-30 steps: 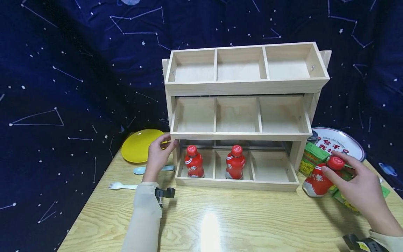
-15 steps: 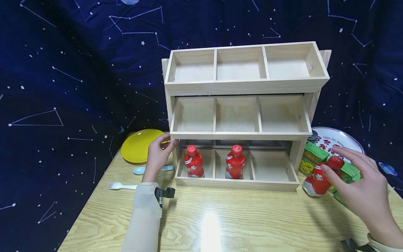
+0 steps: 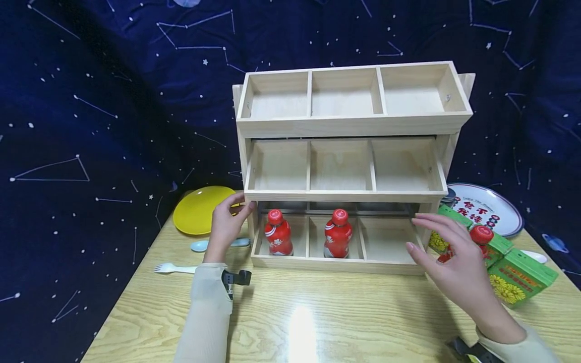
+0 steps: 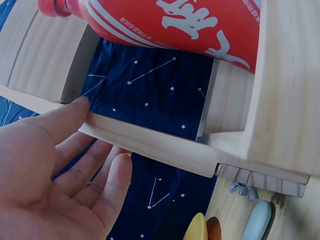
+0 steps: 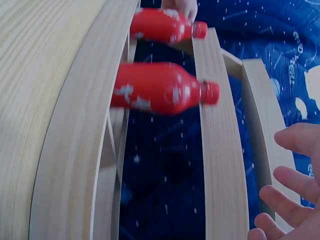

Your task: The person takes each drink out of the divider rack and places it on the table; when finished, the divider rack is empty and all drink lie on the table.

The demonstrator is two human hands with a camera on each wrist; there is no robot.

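Observation:
A three-tier wooden shelf [image 3: 354, 128] stands on the table, each tier split into three compartments. At its left upright, my left hand [image 3: 229, 222] holds the post, thumb on the near side and fingers behind, as the left wrist view shows. Two red bottles stand upright in the bottom tier: one bottle [image 3: 279, 237] in the left compartment, another bottle [image 3: 338, 237] in the middle. My right hand [image 3: 463, 272] hovers before the bottom tier's right end, fingers spread and holding nothing. Behind it, a third red bottle [image 3: 482, 235] is mostly hidden.
Right of the shelf are green boxes [image 3: 522, 277] with yellow flowers and a white plate [image 3: 487, 209] with red lettering. On the left lie a yellow plate [image 3: 199, 209], a light-blue spoon [image 3: 200, 246] and a white fork [image 3: 172, 268]. A dark starry cloth [image 3: 113, 126] hangs behind.
My right hand has let go of the third red bottle at the right and moved left toward the shelf, leaving the bottle on the table. The left hand stays at the post.

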